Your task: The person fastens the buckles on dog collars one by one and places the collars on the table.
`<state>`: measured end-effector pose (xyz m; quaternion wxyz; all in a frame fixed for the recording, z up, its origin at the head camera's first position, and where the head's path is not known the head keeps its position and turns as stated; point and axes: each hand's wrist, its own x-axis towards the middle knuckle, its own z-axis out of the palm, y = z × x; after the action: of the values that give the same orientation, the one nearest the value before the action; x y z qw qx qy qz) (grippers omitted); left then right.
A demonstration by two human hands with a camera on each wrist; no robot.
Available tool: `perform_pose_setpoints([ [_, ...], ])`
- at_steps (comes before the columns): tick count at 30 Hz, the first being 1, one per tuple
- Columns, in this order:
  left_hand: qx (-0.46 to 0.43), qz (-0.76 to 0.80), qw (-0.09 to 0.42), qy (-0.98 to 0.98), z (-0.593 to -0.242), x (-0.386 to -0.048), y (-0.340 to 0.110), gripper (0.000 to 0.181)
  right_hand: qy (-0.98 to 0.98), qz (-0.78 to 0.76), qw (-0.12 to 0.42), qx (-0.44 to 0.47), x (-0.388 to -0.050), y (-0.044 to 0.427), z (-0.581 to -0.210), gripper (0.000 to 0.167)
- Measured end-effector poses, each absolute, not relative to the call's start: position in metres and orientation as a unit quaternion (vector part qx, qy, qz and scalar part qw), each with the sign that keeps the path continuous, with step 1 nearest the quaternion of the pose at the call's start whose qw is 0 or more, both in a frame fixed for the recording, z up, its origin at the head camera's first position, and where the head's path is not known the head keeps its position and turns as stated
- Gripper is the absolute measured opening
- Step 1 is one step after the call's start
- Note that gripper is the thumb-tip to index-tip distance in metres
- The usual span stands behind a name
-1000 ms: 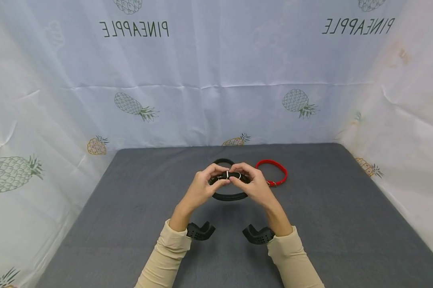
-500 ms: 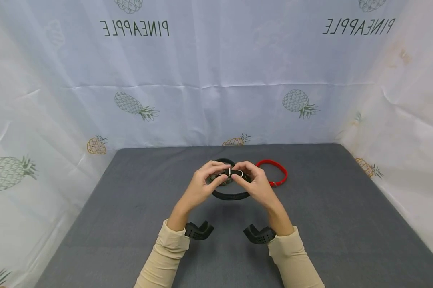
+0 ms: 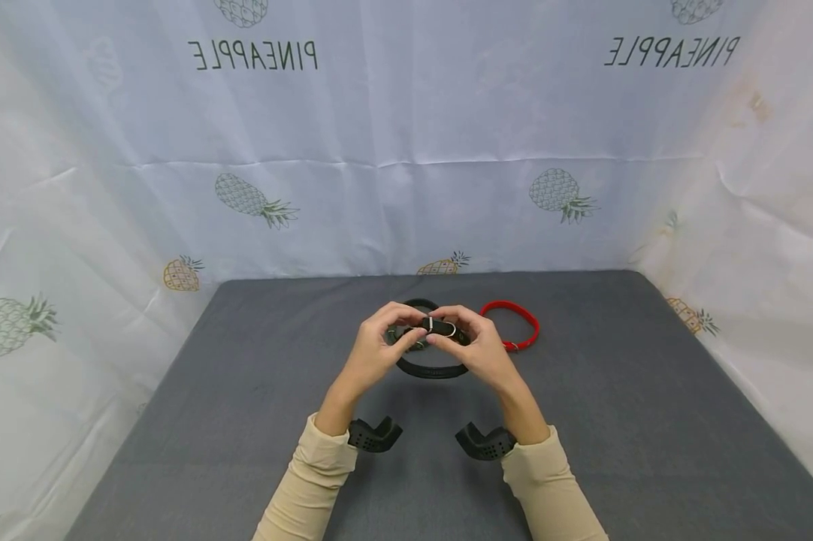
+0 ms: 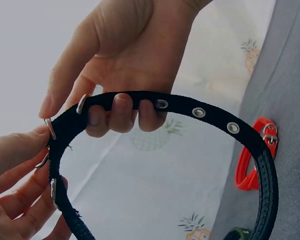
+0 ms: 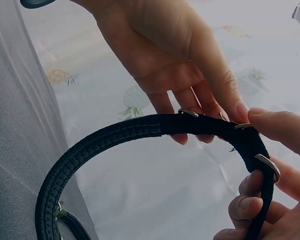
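Note:
Both hands hold a black collar (image 3: pixel 432 371) up above the table, its loop hanging below them. My left hand (image 4: pixel 140 55) curls several fingers round the strap end with metal eyelets, its thumb at the silver buckle (image 4: pixel 51 128). From the other side my right hand (image 5: pixel 160 45) pinches the collar at the buckle, close to a metal D-ring (image 5: pixel 188 112). The two thumb tips nearly meet there. Whether the buckle's prong sits in an eyelet is hard to tell. Beyond the black loop, partly hidden by it and the left hand, is a dark green collar (image 3: pixel 416 346).
A red collar (image 3: pixel 535 321) lies on the grey table (image 3: pixel 298 361), right of the hands. White curtains with pineapple prints (image 3: pixel 558 191) stand behind and at both sides. Each wrist carries a black camera mount (image 3: pixel 376 434).
My left hand has shifted slightly up and left, and its thumb has moved along the strap by the buckle. More of the green collar shows. My right hand keeps its hold with little movement.

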<state>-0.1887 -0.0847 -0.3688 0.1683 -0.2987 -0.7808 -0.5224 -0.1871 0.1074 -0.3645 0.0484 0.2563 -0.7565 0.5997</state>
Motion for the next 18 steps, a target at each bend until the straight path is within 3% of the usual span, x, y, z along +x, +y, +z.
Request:
perform_pose_setpoints([
  [18, -0.325, -0.502, 0.180, -0.781, -0.3703, -0.1901, -0.0844, 0.017, -0.759, 0.589, 0.062, 0.271, -0.1896, 0.1078, -0.3679, 0.027],
])
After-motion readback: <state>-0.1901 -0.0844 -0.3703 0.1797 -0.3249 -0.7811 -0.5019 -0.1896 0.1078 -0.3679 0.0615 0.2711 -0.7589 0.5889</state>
